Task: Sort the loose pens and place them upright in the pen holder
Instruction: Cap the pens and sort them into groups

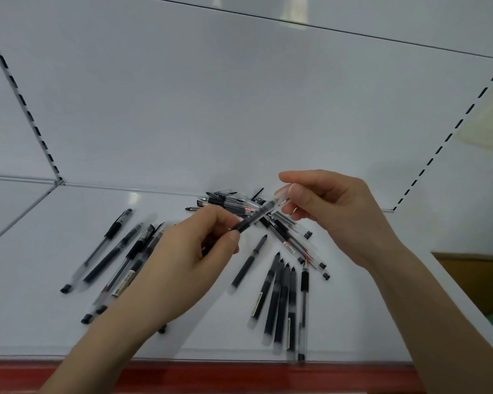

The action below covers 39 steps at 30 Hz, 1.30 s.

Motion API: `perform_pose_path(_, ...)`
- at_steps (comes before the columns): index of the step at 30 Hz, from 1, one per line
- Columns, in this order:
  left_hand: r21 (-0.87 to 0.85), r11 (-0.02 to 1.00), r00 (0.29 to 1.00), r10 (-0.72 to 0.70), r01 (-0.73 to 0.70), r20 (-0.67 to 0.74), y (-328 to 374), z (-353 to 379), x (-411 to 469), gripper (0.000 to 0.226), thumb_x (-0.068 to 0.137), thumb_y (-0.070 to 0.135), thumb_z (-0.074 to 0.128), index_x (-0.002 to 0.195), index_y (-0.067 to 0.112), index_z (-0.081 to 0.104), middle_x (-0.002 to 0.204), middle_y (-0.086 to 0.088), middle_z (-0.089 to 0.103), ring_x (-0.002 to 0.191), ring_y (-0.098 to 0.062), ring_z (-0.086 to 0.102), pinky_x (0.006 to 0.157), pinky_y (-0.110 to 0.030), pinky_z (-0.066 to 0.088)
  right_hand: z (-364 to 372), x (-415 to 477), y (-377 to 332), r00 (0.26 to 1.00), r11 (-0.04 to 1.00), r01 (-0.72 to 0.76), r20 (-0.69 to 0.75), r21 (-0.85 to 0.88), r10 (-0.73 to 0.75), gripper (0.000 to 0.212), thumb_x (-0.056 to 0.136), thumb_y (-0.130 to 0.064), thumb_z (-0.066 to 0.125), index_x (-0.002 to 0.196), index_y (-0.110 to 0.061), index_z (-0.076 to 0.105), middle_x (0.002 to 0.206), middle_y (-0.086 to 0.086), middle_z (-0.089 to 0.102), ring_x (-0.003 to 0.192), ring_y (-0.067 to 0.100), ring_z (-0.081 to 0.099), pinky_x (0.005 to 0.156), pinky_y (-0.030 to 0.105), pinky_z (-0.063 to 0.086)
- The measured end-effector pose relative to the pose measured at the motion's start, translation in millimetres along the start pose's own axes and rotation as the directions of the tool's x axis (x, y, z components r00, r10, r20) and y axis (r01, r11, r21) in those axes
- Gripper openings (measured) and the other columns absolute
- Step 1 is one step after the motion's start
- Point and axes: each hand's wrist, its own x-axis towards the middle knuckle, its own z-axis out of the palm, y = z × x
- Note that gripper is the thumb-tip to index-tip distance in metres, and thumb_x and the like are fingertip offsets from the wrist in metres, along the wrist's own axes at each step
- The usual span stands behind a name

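On the far left of the white shelf [26, 322], a bunch of pens [111, 257] lies flat, some side by side and some partly on top of each other. Next comes the left hand [180, 268]. Its grip is closed on the dark end of one pen [255, 220], pinched between the thumb and fingers. That pen is up in the air and slants up to the right, above a messy pile [231, 201] at the back of the shelf. Nearer to us, a row of pens [282, 302] lies close together and points toward the red front edge [211, 376]. On the right, the right hand [339, 214] pinches the clear end of the same pen, which looks like its cap, so that grip is closed too. I think the hands are pulling at the cap or checking the pen to sort it. The pen holder cannot be seen at all, so most of the job looks undone. Here is what could go wrong. If the cap pops off with a jerk, the pen could slip and drop into the messy pile. That could scatter the pens, and round pens roll, so one might go over the front edge. The left arm is also low over the bunch of pens and could sweep them out of place.
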Motion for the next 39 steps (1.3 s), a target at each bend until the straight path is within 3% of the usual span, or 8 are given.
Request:
perform_pose_path(9,0.098,0.995,0.992,0.035,-0.024,-0.118,-6,8,-4,0.03,0.085,0.011,0.059,0.075,0.039,0.051,0.08,0.024,0.061,0.06,0.004,0.055,0.054,-0.005,0.038,29,-1,18,0.987,0.988,0.073,-0.133,-0.135,-0.091,0.02,0.092,-0.005,0.05,0.099,-0.017,0.064,0.075,0.004,0.067,0.062,0.003,0.061,0.066,0.015,0.052)
perform_pose_path(17,0.302,0.948,0.965,-0.022,0.103,-0.261,-39,-6,-11,0.005,0.082,0.014,0.064,0.084,0.015,0.068,0.07,0.004,0.067,0.067,-0.013,0.06,0.063,-0.022,0.046,28,15,45,0.995,0.97,-0.051,0.066,-0.239,0.069,0.022,0.092,-0.008,0.05,0.101,-0.025,0.062,0.085,-0.002,0.069,0.074,0.004,0.067,0.074,0.02,0.054)
perform_pose_path(21,0.498,0.819,0.92,-0.087,0.285,-0.383,-63,-20,-19,0.012,0.083,0.017,0.061,0.088,0.009,0.069,0.086,-0.005,0.057,0.075,-0.026,0.057,0.063,-0.029,0.04,17,25,70,0.993,0.802,0.029,0.108,-0.597,0.044,0.017,0.088,-0.011,0.059,0.101,-0.012,0.069,0.09,-0.003,0.068,0.08,0.002,0.062,0.078,0.005,0.041)
perform_pose_path(25,0.572,0.73,0.902,-0.143,0.374,-0.408,-77,-26,-23,0.015,0.084,0.017,0.059,0.089,0.006,0.068,0.085,-0.006,0.055,0.073,-0.024,0.052,0.062,-0.029,0.035,22,29,83,0.97,0.724,0.122,0.237,-0.679,0.059,0.018,0.086,-0.009,0.061,0.101,-0.006,0.069,0.093,-0.002,0.063,0.078,-0.013,0.054,0.073,-0.003,0.034)
perform_pose_path(29,0.617,0.698,0.914,-0.141,0.364,-0.38,-82,-27,-24,0.018,0.085,0.018,0.059,0.093,0.004,0.066,0.086,-0.012,0.057,0.077,-0.031,0.056,0.063,-0.032,0.039,35,38,86,0.936,0.607,0.25,0.349,-0.754,0.049,0.024,0.089,-0.016,0.058,0.109,-0.006,0.065,0.111,0.008,0.065,0.103,0.018,0.057,0.081,0.01,0.032)
perform_pose_path(34,0.645,0.706,0.929,-0.051,0.294,-0.367,-79,-24,-23,0.017,0.081,0.013,0.065,0.092,0.001,0.067,0.081,-0.017,0.059,0.073,-0.035,0.057,0.06,-0.036,0.043,44,50,86,0.898,0.459,0.314,0.417,-0.831,0.142,0.026,0.091,-0.02,0.054,0.114,-0.009,0.062,0.113,0.009,0.061,0.111,0.023,0.049,0.087,0.024,0.031)
perform_pose_path(37,0.625,0.754,0.95,0.004,0.202,-0.312,-71,-16,-18,0.014,0.079,0.011,0.067,0.089,0.0,0.068,0.078,-0.016,0.06,0.069,-0.034,0.057,0.059,-0.033,0.043,42,51,87,0.91,0.511,0.281,0.394,-0.812,0.126,0.018,0.089,-0.017,0.056,0.103,-0.008,0.064,0.105,0.006,0.062,0.102,0.018,0.051,0.08,0.022,0.033)
perform_pose_path(39,0.596,0.795,0.974,0.034,0.111,-0.226,-61,-6,-14,0.013,0.081,0.013,0.065,0.088,0.002,0.068,0.079,-0.013,0.061,0.069,-0.031,0.058,0.062,-0.037,0.049,34,47,84,0.953,0.674,0.163,0.291,-0.72,0.081,0.012,0.088,-0.014,0.058,0.095,-0.007,0.064,0.093,0.004,0.062,0.089,0.016,0.056,0.075,0.019,0.038)
